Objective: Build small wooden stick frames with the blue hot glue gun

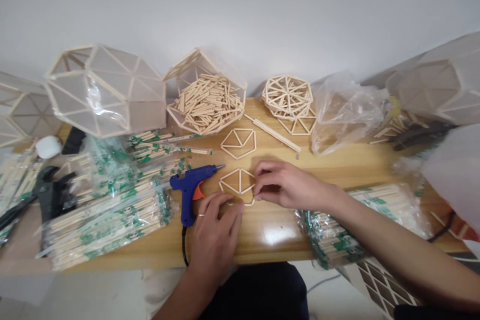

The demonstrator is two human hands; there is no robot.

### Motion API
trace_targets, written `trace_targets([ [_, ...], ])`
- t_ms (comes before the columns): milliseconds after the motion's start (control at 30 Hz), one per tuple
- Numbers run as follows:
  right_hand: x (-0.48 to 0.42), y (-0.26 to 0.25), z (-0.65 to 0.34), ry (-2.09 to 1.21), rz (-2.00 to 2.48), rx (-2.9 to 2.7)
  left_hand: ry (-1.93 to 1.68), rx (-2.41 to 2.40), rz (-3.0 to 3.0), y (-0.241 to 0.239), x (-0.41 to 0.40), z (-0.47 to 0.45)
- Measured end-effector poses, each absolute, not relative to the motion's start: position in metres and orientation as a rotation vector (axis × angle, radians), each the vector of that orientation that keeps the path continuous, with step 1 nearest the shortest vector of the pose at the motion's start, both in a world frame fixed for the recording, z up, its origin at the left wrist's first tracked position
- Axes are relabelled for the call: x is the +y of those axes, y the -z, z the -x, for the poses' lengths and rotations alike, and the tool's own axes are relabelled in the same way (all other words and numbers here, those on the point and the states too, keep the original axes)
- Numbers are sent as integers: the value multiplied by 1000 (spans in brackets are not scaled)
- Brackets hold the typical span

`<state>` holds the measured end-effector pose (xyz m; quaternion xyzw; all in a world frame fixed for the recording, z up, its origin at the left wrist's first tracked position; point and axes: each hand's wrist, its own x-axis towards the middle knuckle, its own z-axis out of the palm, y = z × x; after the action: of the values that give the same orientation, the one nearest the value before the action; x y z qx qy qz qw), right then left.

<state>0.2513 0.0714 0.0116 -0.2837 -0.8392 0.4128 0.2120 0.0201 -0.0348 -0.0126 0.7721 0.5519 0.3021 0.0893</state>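
Observation:
A small pentagon-like frame of wooden sticks [240, 181] lies flat on the table, with spokes inside it. My left hand [215, 230], a ring on one finger, has its bent fingertips on the frame's lower edge. At the right edge of the frame, the fingers and thumb of my right hand [283, 184] are drawn together on a side stick, which they partly cover. A blue glue gun [186, 187] with an orange trigger lies just left of the frame, its nozzle pointing right. Behind is a second stick frame [239, 143].
Cut sticks [208, 102] fill a faceted bowl at the back, near stacked stick frames [288, 95]. Long sticks [275, 133] lie behind my right hand. Bagged sticks sit left [112, 230] and right [337, 240]. Covered polyhedron [108, 92], plastic bag [345, 110] and black cutter [50, 190] surround the workspace.

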Motion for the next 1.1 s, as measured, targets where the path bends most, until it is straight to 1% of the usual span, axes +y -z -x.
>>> trace_targets([
  [1100,73,-13,-251,-1174,787,-2330,-903,1680,-2282,12,-35,-23],
])
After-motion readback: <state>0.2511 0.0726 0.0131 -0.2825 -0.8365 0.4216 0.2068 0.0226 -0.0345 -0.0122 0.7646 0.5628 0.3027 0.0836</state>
